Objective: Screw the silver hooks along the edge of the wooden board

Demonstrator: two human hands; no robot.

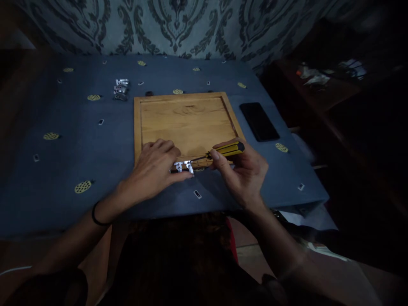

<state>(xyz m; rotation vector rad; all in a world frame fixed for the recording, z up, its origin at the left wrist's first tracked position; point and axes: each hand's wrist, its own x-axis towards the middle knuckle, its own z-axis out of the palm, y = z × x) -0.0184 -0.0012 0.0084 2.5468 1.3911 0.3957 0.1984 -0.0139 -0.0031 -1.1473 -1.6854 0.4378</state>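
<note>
Wooden panel (188, 121) on the blue-clothed counter (73, 157); left grip (155, 163) pinching a partly hidden metal hinge (189, 165) at its near edge; right grip (247, 172) clasping a screwdriver (227, 149); phone (259, 122) rightward; metal fittings (121, 89) beyond, left.

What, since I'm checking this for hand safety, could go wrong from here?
The screwdriver, held in the right hand, points at the metal fitting close to the thumb of the left hand; a slip might jab it. The fitting sits at the near edge of the wooden panel, so it could shift if poorly steadied. The scene is dim, which may make the tip harder to place accurately.
</note>
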